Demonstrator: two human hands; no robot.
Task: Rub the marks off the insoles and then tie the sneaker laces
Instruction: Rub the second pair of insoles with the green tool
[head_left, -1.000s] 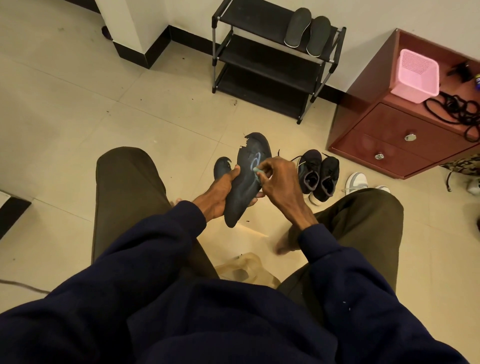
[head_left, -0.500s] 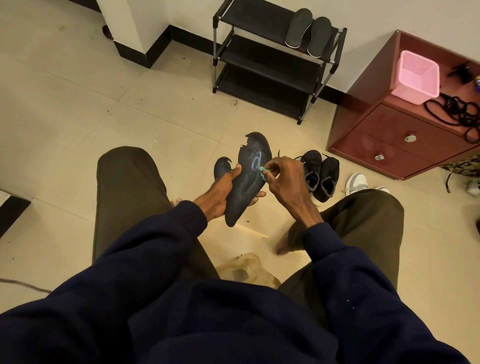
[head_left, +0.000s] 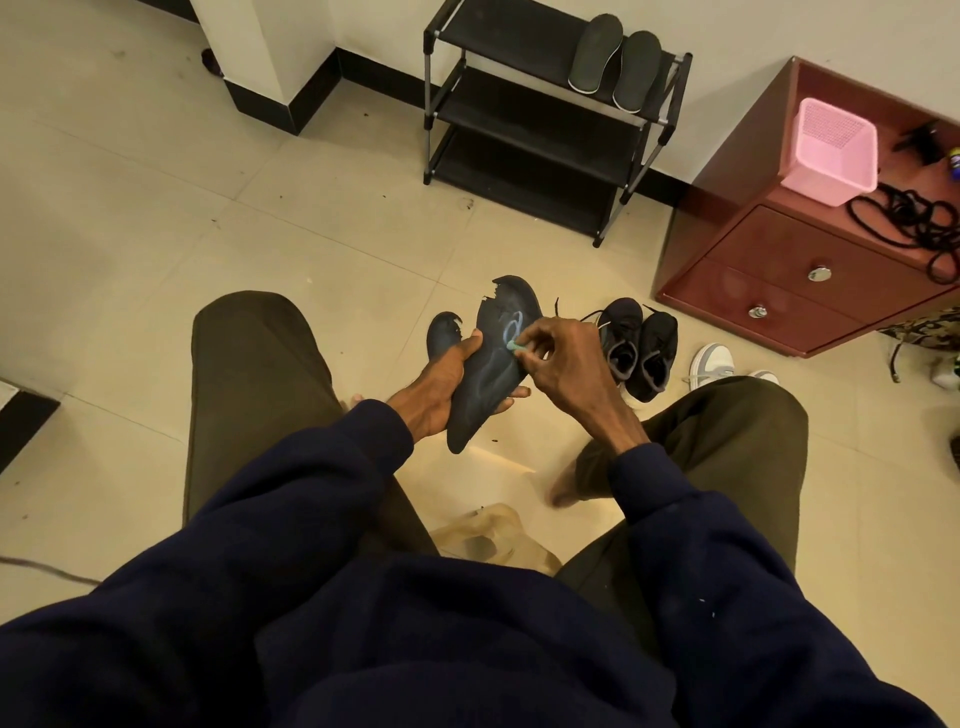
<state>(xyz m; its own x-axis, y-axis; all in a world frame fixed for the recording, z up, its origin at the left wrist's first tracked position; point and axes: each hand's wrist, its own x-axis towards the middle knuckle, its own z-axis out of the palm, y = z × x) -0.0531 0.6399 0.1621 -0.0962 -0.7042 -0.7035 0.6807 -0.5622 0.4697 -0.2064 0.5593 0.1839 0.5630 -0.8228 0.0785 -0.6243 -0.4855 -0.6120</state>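
Beige floor tiles (head_left: 156, 208) fill the head view, with a black shoe rack (head_left: 519, 130) against the far wall and a red cabinet (head_left: 779, 270) off to your right. And you're mid-rub! Your left hand (head_left: 441, 384) grips the dark insole (head_left: 488, 395) by its left edge, thumb across the face and fingertips poking out the other side, holding it up between your knees. A second insole (head_left: 440, 335) peeks out behind that hand, though I can't tell if the hand holds it too. Your right hand (head_left: 566, 364) has its fingers curled tight, pinching a small pale-green eraser (head_left: 511, 345) against the insole. Half a second ago the eraser sat nearer the insole's right edge; now it has slid back inward, just under the pale blue loop mark (head_left: 511, 327). So that's short back-and-forth scrubbing, and the loop is plainly visible yet, so this insole needs more strokes. The black sneakers (head_left: 639, 348) wait on the floor just beyond your right hand, toward the cabinet's front, untouched; I'd judge the tying is a good way off.
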